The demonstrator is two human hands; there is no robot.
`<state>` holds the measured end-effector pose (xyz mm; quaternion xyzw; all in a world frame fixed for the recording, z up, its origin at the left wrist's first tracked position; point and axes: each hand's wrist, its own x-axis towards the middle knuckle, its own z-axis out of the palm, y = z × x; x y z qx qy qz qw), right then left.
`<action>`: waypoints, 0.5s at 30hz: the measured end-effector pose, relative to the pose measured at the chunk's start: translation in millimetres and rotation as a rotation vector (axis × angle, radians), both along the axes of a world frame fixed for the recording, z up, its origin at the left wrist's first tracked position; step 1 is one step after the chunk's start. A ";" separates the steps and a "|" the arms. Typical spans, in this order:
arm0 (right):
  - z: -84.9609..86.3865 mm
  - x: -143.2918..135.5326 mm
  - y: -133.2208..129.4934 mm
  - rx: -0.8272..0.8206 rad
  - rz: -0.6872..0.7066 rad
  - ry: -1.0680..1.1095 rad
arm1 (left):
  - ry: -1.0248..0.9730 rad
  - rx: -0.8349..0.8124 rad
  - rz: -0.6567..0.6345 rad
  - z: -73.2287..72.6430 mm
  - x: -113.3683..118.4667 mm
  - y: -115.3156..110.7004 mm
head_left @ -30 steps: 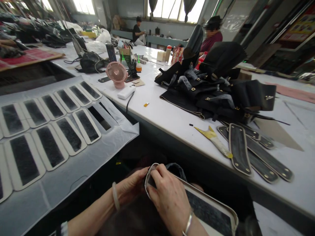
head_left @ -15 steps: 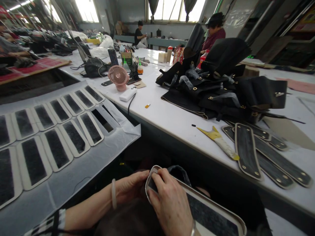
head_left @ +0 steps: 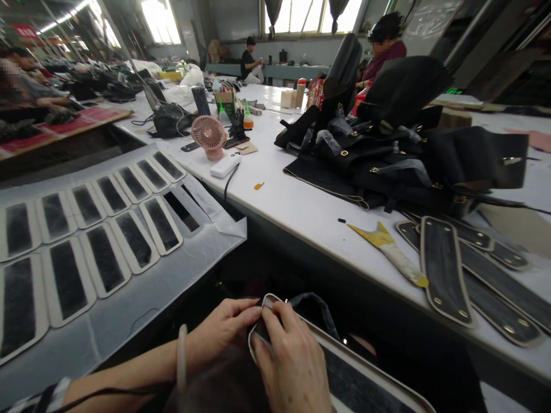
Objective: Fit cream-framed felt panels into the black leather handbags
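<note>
A long, shallow bag base (head_left: pixel 365 383) with a cream raised rim and a dark panel inside lies tilted low in the middle, running off the bottom edge. My left hand (head_left: pixel 221 330) is closed at its near-left corner, thumb and fingers pinching the rim from outside. Over the same end sits my right hand (head_left: pixel 297 358), closed, its bent fingers reaching inside the rim and its thumb on the near side. The fingertips of both hands nearly meet at the corner. Behind the rim a plastic-wrapped strap (head_left: pixel 316 303) loops up. The rest of the black piece below is dark.
On the left, rows of cream-edged dark panels (head_left: pixel 66 284) lie on a plastic-covered table (head_left: pixel 142 304). The white table (head_left: pixel 275 215) holds black bags (head_left: pixel 370 155), a yellow-stained scraper (head_left: pixel 387 252), dark straps (head_left: pixel 445 269) and a pink fan (head_left: pixel 209 137). Other people sit farther off.
The view has shifted slightly. My left thumb and fingers have come closer together at the rim's corner, and my right fingers have shifted a little toward that corner.
</note>
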<state>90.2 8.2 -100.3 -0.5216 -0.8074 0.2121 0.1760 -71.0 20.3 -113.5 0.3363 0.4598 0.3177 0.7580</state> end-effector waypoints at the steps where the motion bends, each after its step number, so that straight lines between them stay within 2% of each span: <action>1: -0.2 1.0 -0.1 0.016 -0.005 0.025 | 0.030 0.034 -0.012 -1.3 0.3 -0.3; 5: 2.9 10.2 2.6 0.014 -0.014 0.230 | 0.141 0.158 -0.046 -5.0 1.2 1.3; 8: 7.1 15.7 2.8 0.000 -0.020 0.319 | 0.086 0.150 -0.026 -5.1 3.2 2.0; 12: 6.8 13.1 -1.5 0.081 0.051 0.146 | -0.093 -0.008 0.080 -9.5 9.3 -6.3; 15: 3.9 8.5 -3.4 0.187 0.085 0.049 | -0.304 -0.146 0.186 -25.0 14.3 -15.2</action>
